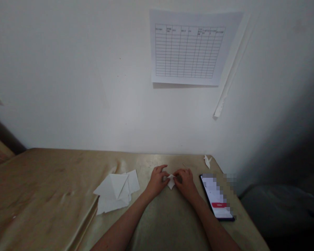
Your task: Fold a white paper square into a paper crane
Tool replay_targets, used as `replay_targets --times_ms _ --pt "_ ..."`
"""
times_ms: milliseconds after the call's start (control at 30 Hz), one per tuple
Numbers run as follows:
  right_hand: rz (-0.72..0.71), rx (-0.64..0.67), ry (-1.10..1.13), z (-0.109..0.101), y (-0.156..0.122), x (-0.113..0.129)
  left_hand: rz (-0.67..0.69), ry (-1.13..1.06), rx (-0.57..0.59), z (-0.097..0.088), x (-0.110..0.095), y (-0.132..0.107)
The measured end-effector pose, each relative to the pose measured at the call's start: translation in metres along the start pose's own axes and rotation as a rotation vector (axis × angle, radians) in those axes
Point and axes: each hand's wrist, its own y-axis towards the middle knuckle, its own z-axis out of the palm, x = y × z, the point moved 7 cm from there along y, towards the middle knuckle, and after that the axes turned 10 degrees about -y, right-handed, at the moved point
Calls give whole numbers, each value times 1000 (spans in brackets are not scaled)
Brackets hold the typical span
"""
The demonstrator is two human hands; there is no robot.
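A small folded piece of white paper [171,182], roughly diamond-shaped, is between my two hands over the table. My left hand [158,178] pinches its left side with thumb and forefinger, the other fingers held off it. On the opposite side my right hand [184,179] pinches the paper too, its remaining fingers curled. The fine folds are too small to make out. Left of my left hand lies a loose pile of white paper sheets [112,195], some creased. A folded paper bird [207,161] rests near the table's far right corner.
A phone [217,198] with a lit screen lies right of my right forearm. The table [157,223] has a wrinkled tan cover and meets a white wall, where a printed grid sheet [188,52] hangs. A dark rounded shape [279,209] is beyond the right edge.
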Motion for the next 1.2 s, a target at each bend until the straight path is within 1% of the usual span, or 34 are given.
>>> replay_targets --times_ms 200,333,700,967,1100,1200 --pt "54 3 -9 4 1 0 -29 9 -23 1 0 1" --pt "66 -7 -2 7 2 1 -61 28 -44 1 -1 1" --pt "106 -37 -6 12 2 1 -93 83 -39 4 -1 1" --pt "131 -17 -15 15 1 3 -121 116 -32 6 -1 1" --pt "108 -9 20 12 1 2 -95 95 -53 4 -2 -1" --pt "67 15 49 7 2 -1 -67 58 -38 1 -2 -2"
